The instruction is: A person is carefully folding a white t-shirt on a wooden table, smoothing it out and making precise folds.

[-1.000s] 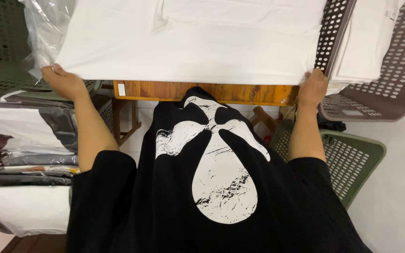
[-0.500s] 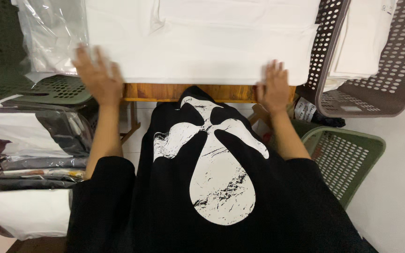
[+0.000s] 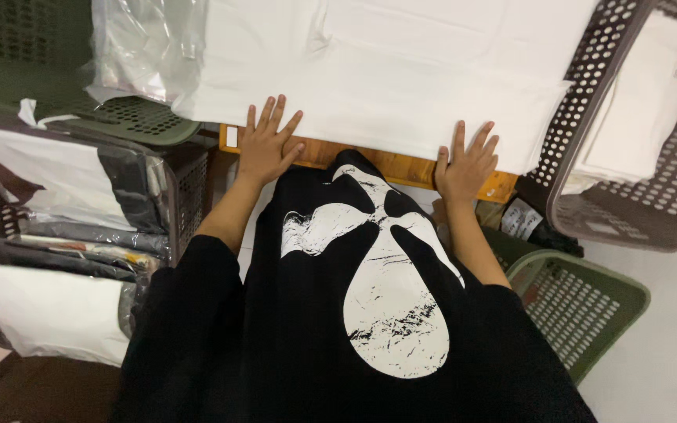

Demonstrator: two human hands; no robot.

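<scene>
Left hand (image 3: 266, 145) and right hand (image 3: 464, 163), fingers spread flat, press white garment (image 3: 401, 94) at table's near edge (image 3: 401, 166); smooth outward evenly, avoid creasing.

We are in what looks like a small garment packing room: a white garment (image 3: 401, 86) lies spread on a wooden table (image 3: 401, 167), clear plastic bags (image 3: 143, 47) sit beside it, and perforated plastic baskets (image 3: 636, 180) around us hold folded, bagged clothes (image 3: 64, 235).
</scene>
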